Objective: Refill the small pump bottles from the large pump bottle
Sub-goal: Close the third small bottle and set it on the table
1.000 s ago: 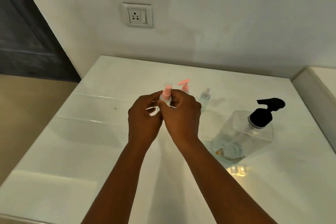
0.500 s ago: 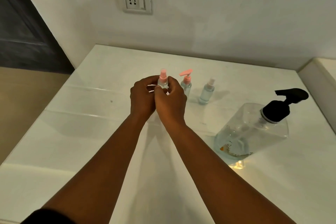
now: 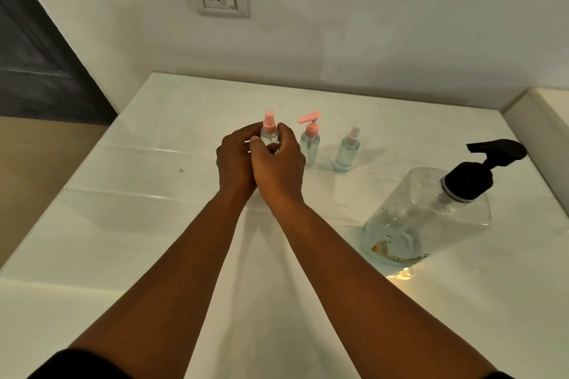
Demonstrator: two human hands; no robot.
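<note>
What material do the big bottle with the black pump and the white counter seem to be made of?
Large clear bottle with black pump: probably transparent plastic, since the counter shows through its walls; the pump head looks like matte black plastic. White counter: glossy, reflective, perhaps polished stone or laminate; which one cannot be told.

Left hand (image 3: 235,163) and right hand (image 3: 278,166) meet, fingers curled, forearms extended.

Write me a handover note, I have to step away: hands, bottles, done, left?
Left hand and right hand both grip the pink-capped spray bottle, upright, cap on.
Pink pump bottle and pale spray bottle stand to its right on the white counter.
Large pump bottle stands at right, nearly empty.
Small bottles hold clear liquid; how full is unclear.
Left: check levels, top up.
</note>
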